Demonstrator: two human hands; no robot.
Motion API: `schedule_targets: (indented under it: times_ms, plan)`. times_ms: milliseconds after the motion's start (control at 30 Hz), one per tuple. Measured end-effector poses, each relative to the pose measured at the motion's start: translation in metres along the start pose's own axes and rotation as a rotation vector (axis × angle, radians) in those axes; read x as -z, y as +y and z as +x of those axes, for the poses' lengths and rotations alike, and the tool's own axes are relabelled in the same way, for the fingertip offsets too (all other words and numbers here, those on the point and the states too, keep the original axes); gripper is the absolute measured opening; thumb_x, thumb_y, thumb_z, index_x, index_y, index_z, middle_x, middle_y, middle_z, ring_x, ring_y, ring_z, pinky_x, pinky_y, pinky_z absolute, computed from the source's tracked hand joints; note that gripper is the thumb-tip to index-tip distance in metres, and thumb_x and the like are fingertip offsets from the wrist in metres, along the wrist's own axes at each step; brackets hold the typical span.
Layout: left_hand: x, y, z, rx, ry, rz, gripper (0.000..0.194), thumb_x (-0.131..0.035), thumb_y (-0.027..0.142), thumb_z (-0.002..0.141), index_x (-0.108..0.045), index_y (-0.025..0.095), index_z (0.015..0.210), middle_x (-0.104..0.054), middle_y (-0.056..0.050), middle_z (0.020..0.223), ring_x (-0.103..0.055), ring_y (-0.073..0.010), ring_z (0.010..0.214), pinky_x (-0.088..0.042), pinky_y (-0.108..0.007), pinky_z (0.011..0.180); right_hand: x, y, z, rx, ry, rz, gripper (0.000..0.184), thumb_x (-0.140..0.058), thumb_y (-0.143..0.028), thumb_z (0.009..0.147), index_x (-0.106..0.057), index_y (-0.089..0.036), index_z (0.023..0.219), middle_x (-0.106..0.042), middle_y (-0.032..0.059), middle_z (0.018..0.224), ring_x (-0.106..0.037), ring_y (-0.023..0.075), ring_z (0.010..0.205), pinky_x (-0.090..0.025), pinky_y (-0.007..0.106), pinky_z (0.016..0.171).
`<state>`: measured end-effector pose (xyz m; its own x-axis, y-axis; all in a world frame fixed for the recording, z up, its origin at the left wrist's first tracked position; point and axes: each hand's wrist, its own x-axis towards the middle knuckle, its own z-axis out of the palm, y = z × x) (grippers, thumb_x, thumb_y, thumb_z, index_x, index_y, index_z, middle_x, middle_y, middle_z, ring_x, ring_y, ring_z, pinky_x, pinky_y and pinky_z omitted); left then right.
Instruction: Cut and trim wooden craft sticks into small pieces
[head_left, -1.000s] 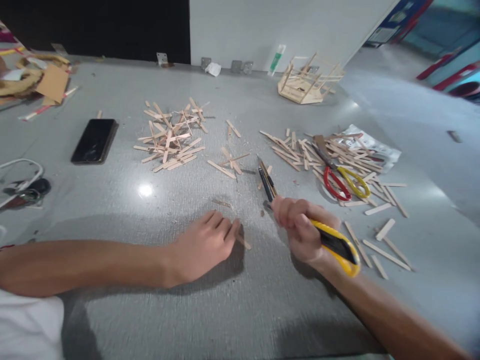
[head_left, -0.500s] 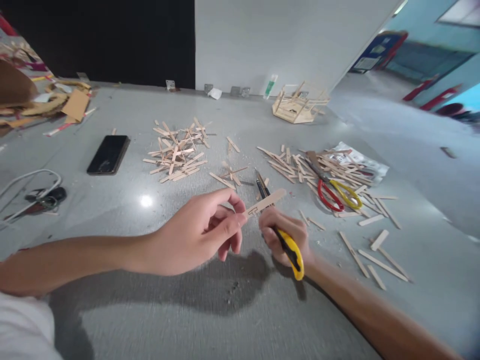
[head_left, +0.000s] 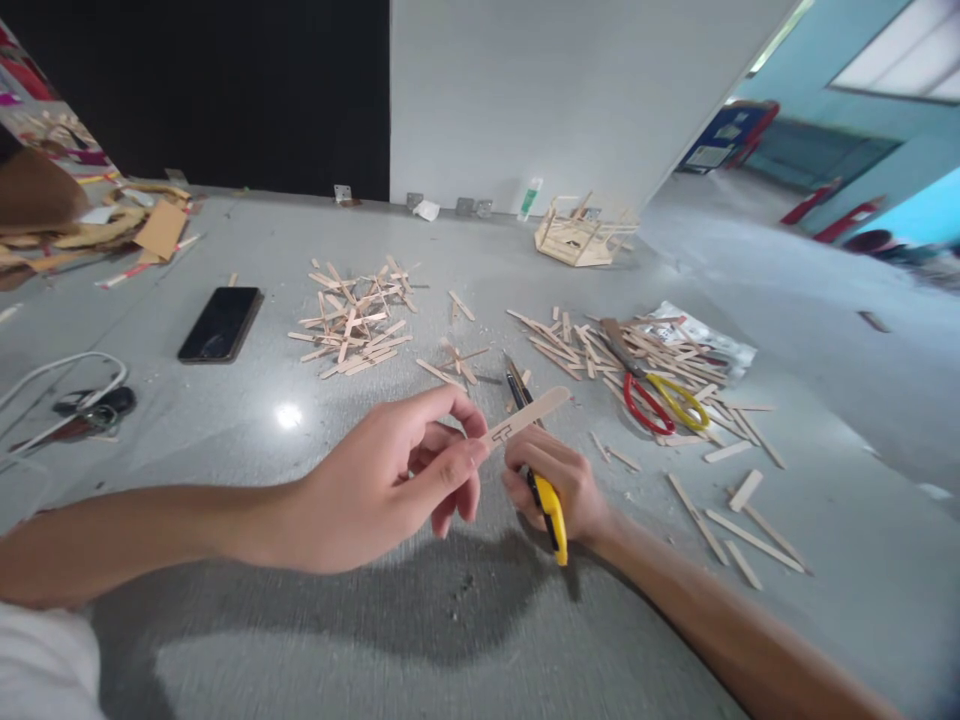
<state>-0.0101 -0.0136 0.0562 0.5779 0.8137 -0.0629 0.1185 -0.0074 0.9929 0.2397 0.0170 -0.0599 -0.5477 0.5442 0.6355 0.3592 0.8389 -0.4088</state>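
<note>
My left hand (head_left: 390, 480) pinches one end of a flat wooden craft stick (head_left: 529, 416) and holds it above the grey floor (head_left: 480, 620), the stick pointing up to the right. Pencil marks show on the stick near my fingers. My right hand (head_left: 559, 478) sits just under the stick and grips a yellow and black utility knife (head_left: 547, 505), its yellow tail pointing back toward me. The blade end is hidden behind my fingers and the stick.
Two heaps of craft sticks lie ahead, one at centre left (head_left: 352, 320) and one at right (head_left: 645, 350) with red and yellow scissors (head_left: 664, 400). A black phone (head_left: 220, 323) lies left, a stick-built frame (head_left: 581, 230) near the wall, cardboard scraps (head_left: 112, 220) far left.
My left hand lifted a stick off the floor and raised it. My right hand drew the knife back toward me and under the stick. The camera tilted upward.
</note>
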Motion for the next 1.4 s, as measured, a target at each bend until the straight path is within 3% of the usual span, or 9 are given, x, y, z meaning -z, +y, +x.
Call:
schedule_targets:
  times_ms: [33, 167, 333, 400, 533, 667, 800, 1200, 1400]
  plan:
    - [0.0, 0.0, 0.001, 0.0, 0.0, 0.003, 0.023, -0.051, 0.042, 0.104, -0.05, 0.02, 0.097, -0.064, 0.002, 0.069, -0.056, -0.0094, 0.056, -0.046, -0.021, 0.054, 0.002, -0.001, 0.001, 0.032, -0.013, -0.015, 0.01, -0.048, -0.023, 0.097, -0.053, -0.022, 0.089, -0.057, 0.0029, 0.075, -0.055, 0.0185, 0.068, -0.047, 0.033, 0.064]
    - [0.002, 0.0, 0.004, -0.001, 0.013, 0.009, 0.021, -0.05, 0.04, 0.105, -0.049, 0.02, 0.098, -0.065, 0.001, 0.07, -0.058, -0.0094, 0.056, -0.048, -0.021, 0.055, 0.007, -0.009, 0.004, 0.222, -0.206, -0.279, 0.067, -0.035, -0.072, 0.098, -0.063, -0.013, 0.113, -0.065, 0.0095, 0.08, -0.06, 0.0245, 0.07, -0.047, 0.041, 0.067]
    - [0.007, -0.002, 0.009, -0.024, 0.017, 0.047, 0.023, -0.049, 0.041, 0.106, -0.05, 0.02, 0.099, -0.067, 0.002, 0.071, -0.059, -0.0088, 0.056, -0.044, -0.018, 0.051, 0.007, -0.012, 0.002, 0.155, -0.396, -0.415, 0.026, -0.047, -0.027, 0.107, -0.062, -0.012, 0.122, -0.064, 0.0032, 0.073, -0.059, 0.0176, 0.062, -0.043, 0.031, 0.058]
    - [0.008, -0.005, 0.012, -0.05, 0.029, 0.076, 0.022, -0.048, 0.039, 0.107, -0.05, 0.02, 0.097, -0.067, 0.002, 0.072, -0.059, -0.0082, 0.055, -0.045, -0.018, 0.051, 0.009, -0.009, 0.004, 0.173, -0.406, -0.425, 0.027, -0.043, -0.015, 0.106, -0.06, -0.013, 0.127, -0.067, 0.0049, 0.081, -0.061, 0.0178, 0.068, -0.046, 0.031, 0.061]
    - [0.01, -0.014, 0.016, -0.265, 0.147, 0.324, 0.012, -0.052, 0.024, 0.104, -0.055, 0.018, 0.093, -0.066, 0.002, 0.072, -0.059, -0.0079, 0.059, -0.049, -0.019, 0.058, 0.014, -0.004, 0.008, 0.236, -0.41, -0.463, 0.029, -0.044, -0.009, 0.104, -0.06, -0.013, 0.128, -0.072, 0.0103, 0.098, -0.067, 0.0203, 0.083, -0.053, 0.033, 0.07]
    - [0.011, -0.023, 0.018, -0.6, 0.307, 0.621, 0.006, -0.061, 0.012, 0.098, -0.062, 0.017, 0.095, -0.069, 0.002, 0.077, -0.062, -0.0071, 0.066, -0.048, -0.017, 0.062, 0.012, -0.005, 0.008, 0.29, -0.507, -0.564, 0.029, -0.047, -0.009, 0.103, -0.06, -0.011, 0.129, -0.072, 0.0068, 0.089, -0.065, 0.0206, 0.075, -0.052, 0.034, 0.064]
    - [0.009, -0.021, 0.016, -0.695, 0.341, 0.677, 0.007, -0.063, 0.012, 0.097, -0.065, 0.018, 0.096, -0.075, 0.001, 0.084, -0.066, -0.0075, 0.069, -0.051, -0.016, 0.065, 0.009, -0.012, 0.007, 0.351, -0.542, -0.671, 0.039, -0.045, -0.004, 0.099, -0.058, -0.012, 0.135, -0.071, 0.0068, 0.092, -0.065, 0.0224, 0.075, -0.053, 0.038, 0.067]
    - [0.03, -0.023, 0.037, 0.002, 0.079, 0.196, 0.023, -0.06, 0.034, 0.099, -0.067, 0.014, 0.09, -0.072, -0.003, 0.076, -0.064, -0.0096, 0.058, -0.046, -0.018, 0.048, 0.023, -0.006, 0.008, 0.419, -0.314, -0.555, 0.016, -0.054, -0.009, 0.099, -0.067, -0.016, 0.105, -0.072, 0.01, 0.096, -0.069, 0.0208, 0.078, -0.058, 0.035, 0.067]
    - [0.041, -0.06, 0.06, 0.308, -0.145, 0.235, 0.026, -0.063, 0.031, 0.094, -0.065, 0.013, 0.075, -0.066, -0.002, 0.066, -0.058, -0.0077, 0.051, -0.038, -0.017, 0.044, 0.032, 0.01, 0.002, -0.104, 0.159, -0.04, 0.023, -0.06, -0.027, 0.096, -0.06, -0.025, 0.119, -0.07, 0.0091, 0.103, -0.071, 0.0239, 0.09, -0.061, 0.039, 0.075]
